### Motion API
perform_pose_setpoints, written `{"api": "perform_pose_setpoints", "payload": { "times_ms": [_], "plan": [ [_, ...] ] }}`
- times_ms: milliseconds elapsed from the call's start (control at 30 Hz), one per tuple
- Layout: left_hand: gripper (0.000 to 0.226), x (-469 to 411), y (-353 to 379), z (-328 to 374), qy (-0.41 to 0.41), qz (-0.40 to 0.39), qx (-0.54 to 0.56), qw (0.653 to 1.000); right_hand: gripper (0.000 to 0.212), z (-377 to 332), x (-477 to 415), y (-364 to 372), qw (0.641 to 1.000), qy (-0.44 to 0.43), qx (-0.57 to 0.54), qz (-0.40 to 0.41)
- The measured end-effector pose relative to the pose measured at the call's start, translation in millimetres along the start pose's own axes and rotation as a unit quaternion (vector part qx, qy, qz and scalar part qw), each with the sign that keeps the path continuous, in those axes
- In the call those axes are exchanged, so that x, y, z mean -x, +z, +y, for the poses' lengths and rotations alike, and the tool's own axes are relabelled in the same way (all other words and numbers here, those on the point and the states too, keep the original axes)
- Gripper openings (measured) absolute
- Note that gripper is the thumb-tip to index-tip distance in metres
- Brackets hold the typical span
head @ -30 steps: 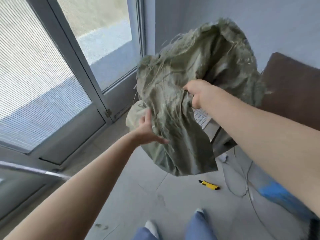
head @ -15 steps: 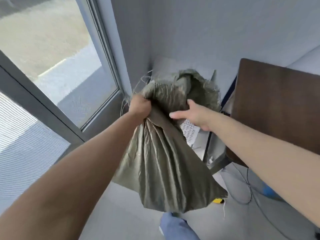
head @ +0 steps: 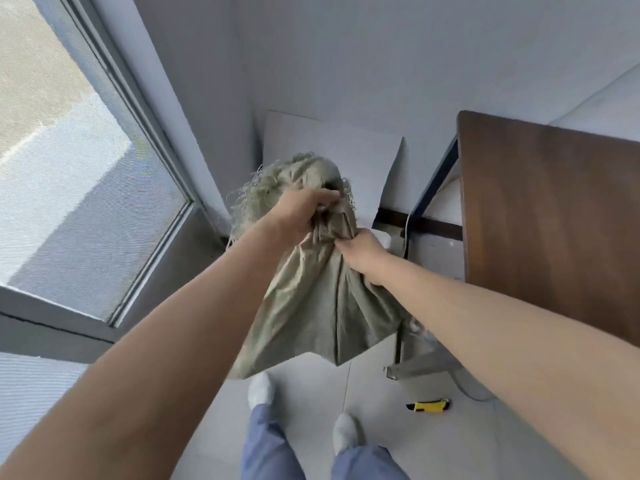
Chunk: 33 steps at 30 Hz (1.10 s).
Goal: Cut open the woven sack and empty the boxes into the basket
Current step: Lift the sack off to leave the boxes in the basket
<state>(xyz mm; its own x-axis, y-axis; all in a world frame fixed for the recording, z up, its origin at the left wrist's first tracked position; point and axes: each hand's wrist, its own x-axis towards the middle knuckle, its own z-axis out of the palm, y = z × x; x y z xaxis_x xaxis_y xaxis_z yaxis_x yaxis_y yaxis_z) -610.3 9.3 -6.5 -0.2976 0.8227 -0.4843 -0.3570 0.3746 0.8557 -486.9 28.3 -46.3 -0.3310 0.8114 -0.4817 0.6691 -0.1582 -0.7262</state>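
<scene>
The woven sack (head: 322,299) is held bunched above the floor (head: 381,427), gripped by the left hand (head: 304,211) and right hand (head: 362,252), fingers closed. A yellow cutter (head: 428,405) lies near right.

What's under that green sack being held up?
Beneath the hanging woven sack are bare grey floor tiles and the person's white-socked feet. A yellow utility knife lies off to the right. Whatever the sack directly covers, and its inside, stays hidden.

Soft daylight from the window (head: 86,161); edges bowed, perhaps slightly blurred.
</scene>
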Motion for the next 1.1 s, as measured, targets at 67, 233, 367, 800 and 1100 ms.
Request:
{"api": "perform_pose_setpoints", "payload": {
  "times_ms": [67,233,367,800,1100],
  "plan": [
    [0.085,-20,-23,3,0.048,-0.041,-0.134,0.989,0.017,-15,-24,0,0.997,0.031,-0.050,0.039],
    [0.137,-57,-88,-23,-0.030,-0.121,-0.496,0.859,0.024,-48,-78,19,0.988,0.118,-0.088,0.051],
    [0.124,-91,-106,-41,-0.042,-0.191,-0.592,0.782,0.034,-60,-104,41,0.979,0.175,-0.095,0.041],
    [0.034,-225,-69,-87,-0.028,-0.159,-0.542,0.825,0.044,16,-215,37,0.938,0.224,-0.235,0.116],
    [0.037,-327,-64,-140,-0.045,-0.032,-0.528,0.847,0.031,97,-301,52,0.921,0.168,-0.329,0.120]
  ]
}}
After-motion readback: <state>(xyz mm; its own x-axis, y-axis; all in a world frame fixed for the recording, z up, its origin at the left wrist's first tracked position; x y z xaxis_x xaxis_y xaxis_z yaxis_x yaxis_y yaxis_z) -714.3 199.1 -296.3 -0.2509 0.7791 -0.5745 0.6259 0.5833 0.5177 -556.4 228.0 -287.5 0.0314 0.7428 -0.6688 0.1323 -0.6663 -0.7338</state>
